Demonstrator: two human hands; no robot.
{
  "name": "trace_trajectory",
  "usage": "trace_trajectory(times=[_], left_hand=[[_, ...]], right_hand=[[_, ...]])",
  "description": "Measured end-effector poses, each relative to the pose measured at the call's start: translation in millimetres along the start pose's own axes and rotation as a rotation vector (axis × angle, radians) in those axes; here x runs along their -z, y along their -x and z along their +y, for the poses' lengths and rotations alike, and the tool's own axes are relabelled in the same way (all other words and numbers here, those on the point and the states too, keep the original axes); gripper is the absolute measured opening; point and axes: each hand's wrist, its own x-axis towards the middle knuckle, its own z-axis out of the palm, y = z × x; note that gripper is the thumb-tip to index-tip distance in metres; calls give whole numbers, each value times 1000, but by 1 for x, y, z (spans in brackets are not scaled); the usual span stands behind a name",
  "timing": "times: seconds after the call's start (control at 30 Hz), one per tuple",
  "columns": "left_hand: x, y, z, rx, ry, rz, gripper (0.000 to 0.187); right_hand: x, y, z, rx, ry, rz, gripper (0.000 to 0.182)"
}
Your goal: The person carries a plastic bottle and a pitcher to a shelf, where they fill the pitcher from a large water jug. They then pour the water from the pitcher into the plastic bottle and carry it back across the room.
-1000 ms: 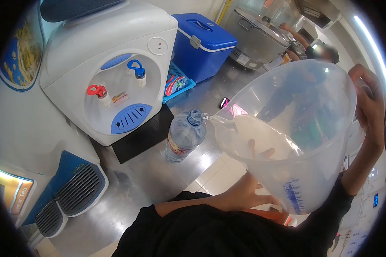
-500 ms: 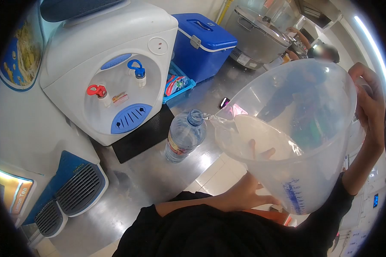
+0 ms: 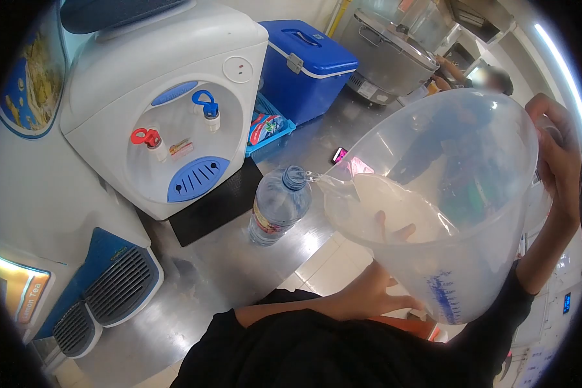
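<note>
A large translucent measuring jug (image 3: pixel 433 271) with blue scale marks is tilted toward the left, some clear liquid lying at its spout side. My right hand (image 3: pixel 555 152) is closed around its handle at the upper right. Beneath the jug, my left hand (image 3: pixel 385 299) supports its side, with some fingers visible through the plastic. Clear liquid runs from the spout to the mouth of a clear plastic bottle (image 3: pixel 278 207). The bottle stands upright and uncapped on the metal counter (image 3: pixel 207 284), with no hand touching it. Its liquid level is hard to make out.
A white water dispenser (image 3: pixel 110 90) with red and blue taps stands left of the bottle. Behind are a blue cooler box (image 3: pixel 317 71), a blue basket (image 3: pixel 271 137) and a large metal cooker (image 3: pixel 388 58). A phone (image 3: pixel 339 155) lies near the spout. Another person (image 3: pixel 491 81) is in the background.
The jug, bottle and both my hands stay nearly still while liquid keeps running from the spout. The person in the background has shifted slightly.
</note>
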Motion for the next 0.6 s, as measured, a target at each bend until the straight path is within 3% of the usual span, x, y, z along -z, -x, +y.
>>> trace_trajectory(times=[0.13,0.23,0.3,0.47,0.6], left_hand=[[-3,0,2,-95,-94,94,74],[-1,-1,0,-99,-100,35,73],[1,-2,0,-97,-148,19,74],[-1,-2,-2,-116,-168,66,73],[1,-2,-7,-93,-207,-10,83]], right_hand=[[6,-1,-4,-62,-27,-78,24],[3,-1,-3,-103,35,-49,23],[-1,-4,7,14,-2,30,24],[2,-2,-10,-61,5,-35,25],[-2,-1,-15,-136,54,-9,25]])
